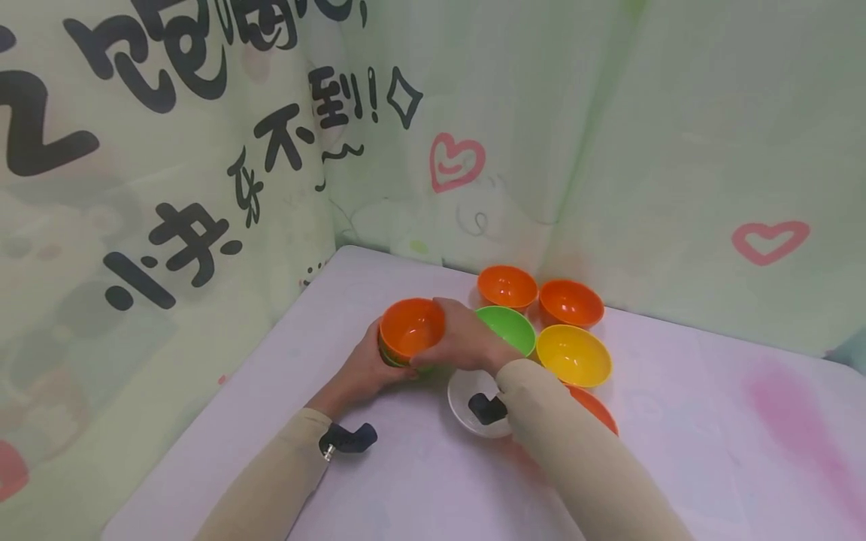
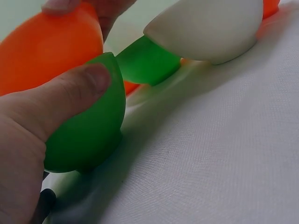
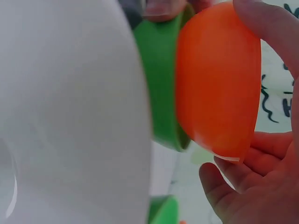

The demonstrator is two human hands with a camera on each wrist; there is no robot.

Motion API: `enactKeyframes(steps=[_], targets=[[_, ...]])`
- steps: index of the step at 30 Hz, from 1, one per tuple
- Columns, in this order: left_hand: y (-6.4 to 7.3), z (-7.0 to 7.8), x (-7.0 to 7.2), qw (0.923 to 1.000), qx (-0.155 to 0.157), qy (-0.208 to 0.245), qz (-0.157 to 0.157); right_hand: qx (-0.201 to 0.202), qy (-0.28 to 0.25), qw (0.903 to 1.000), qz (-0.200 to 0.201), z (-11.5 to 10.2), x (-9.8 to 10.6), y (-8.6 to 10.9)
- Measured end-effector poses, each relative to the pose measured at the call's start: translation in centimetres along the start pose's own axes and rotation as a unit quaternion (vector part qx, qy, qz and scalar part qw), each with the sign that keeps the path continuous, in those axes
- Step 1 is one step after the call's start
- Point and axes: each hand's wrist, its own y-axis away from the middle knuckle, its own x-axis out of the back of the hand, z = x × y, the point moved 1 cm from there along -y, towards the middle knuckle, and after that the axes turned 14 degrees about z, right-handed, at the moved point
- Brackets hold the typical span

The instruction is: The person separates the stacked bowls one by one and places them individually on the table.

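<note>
My left hand (image 1: 358, 372) holds a green bowl (image 2: 93, 130), its thumb pressed along the outside near the rim. An orange bowl (image 1: 411, 329) sits partly inside that green bowl, with its upper part standing out above the rim. My right hand (image 1: 467, 338) grips the orange bowl at the rim, thumb on the near side and fingers on the far side. In the right wrist view the orange bowl (image 3: 219, 84) meets the mouth of the green bowl (image 3: 161, 84). From above, the orange bowl hides most of the green one.
Right of my hands on the pale table (image 1: 386, 481) stand a white bowl (image 1: 463, 406), another green bowl (image 1: 512, 329) and a yellow bowl (image 1: 575, 357). Two orange bowls (image 1: 507, 286) stand behind them. My right sleeve partly covers another orange bowl (image 1: 598, 409). Printed curtains (image 1: 609, 150) border the table.
</note>
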Motion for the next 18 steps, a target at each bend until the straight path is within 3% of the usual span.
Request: enactKeyframes(steps=[8,18], targets=[[0.0,0.2,0.1,0.9994,0.008,-0.034,0.003,0.033,0.012,0.9988,0.034,0.0,2.7,1.0],[0.1,0.2,-0.1,0.9987,0.023,-0.044,0.008,-0.001,0.013,0.9993,0.035,0.8,5.8,3.5]])
